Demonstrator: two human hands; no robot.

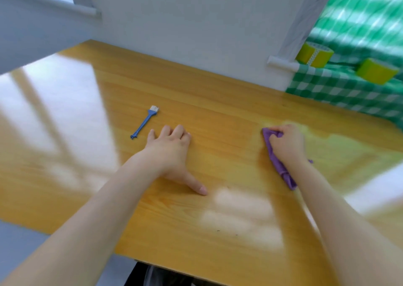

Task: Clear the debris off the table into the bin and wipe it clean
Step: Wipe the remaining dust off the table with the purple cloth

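A purple cloth [275,156] lies bunched on the wooden table [218,98], and my right hand [286,143] grips it with curled fingers, pressing it onto the wood at the right. My left hand [172,152] rests flat on the table near the middle, fingers relaxed and thumb stretched toward me, holding nothing. A small blue brush [145,121] with white bristles lies just left of my left hand, not touching it. A few tiny dark specks [218,230] sit near the front edge. No bin is in view.
Two yellow tape rolls [315,55] [377,71] sit on a green checked cloth [340,94] at the back right. A white wall [196,24] runs behind the table. Bright window glare covers the table's left side.
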